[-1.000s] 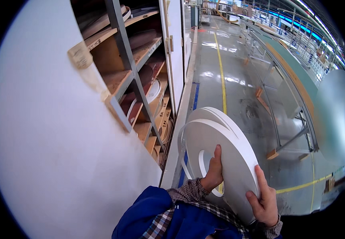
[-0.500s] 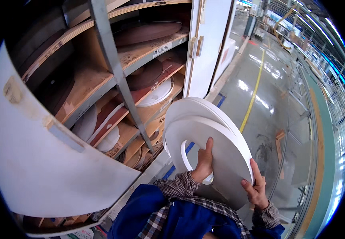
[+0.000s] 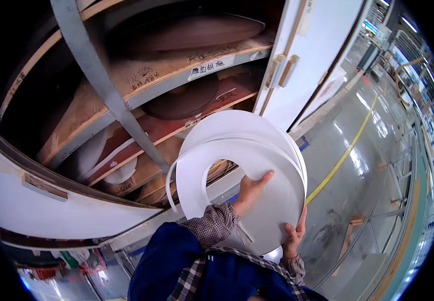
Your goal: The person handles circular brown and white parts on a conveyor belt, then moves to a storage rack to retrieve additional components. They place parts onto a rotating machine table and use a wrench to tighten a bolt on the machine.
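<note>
The large flat white roll of edge-banding tape stood before the wooden shelves, likely light but floppy. The left hand hooked its core; the right hand clasped the lower rim.

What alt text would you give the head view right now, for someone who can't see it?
A person holds large white flat rolls of banding upright before an open shelving cabinet: the left hand grips through the centre hole, the right hand supports the lower edge. Wooden shelves hold brown and white rolls; a glossy factory floor lies to the right.
</note>
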Available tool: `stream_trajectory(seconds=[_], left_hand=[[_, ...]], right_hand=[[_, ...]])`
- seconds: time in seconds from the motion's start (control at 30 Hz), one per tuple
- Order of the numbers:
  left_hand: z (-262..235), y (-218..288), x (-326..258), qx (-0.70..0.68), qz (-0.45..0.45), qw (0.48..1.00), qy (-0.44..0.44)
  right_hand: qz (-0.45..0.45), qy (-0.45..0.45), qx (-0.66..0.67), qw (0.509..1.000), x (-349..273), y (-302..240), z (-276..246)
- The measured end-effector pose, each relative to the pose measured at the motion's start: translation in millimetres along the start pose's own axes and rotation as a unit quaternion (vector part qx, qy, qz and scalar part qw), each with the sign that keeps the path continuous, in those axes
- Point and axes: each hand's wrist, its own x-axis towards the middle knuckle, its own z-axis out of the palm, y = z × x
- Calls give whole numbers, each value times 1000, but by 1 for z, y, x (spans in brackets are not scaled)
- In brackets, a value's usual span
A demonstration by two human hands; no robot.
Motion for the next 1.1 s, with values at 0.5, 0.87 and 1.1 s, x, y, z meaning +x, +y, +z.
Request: stream_trajectory(seconds=[0.5, 0.87, 1.1], left_hand=[[20, -18, 73, -52, -48, 990, 126], [45, -161, 70, -512, 110, 837, 156], [62, -252, 40, -593, 65, 723, 350]], right_hand=[[94, -160, -113, 976, 123, 23, -51], [-199, -683, -390, 585, 257, -62, -30], [-218, -794, -348, 449, 266, -12, 14]])
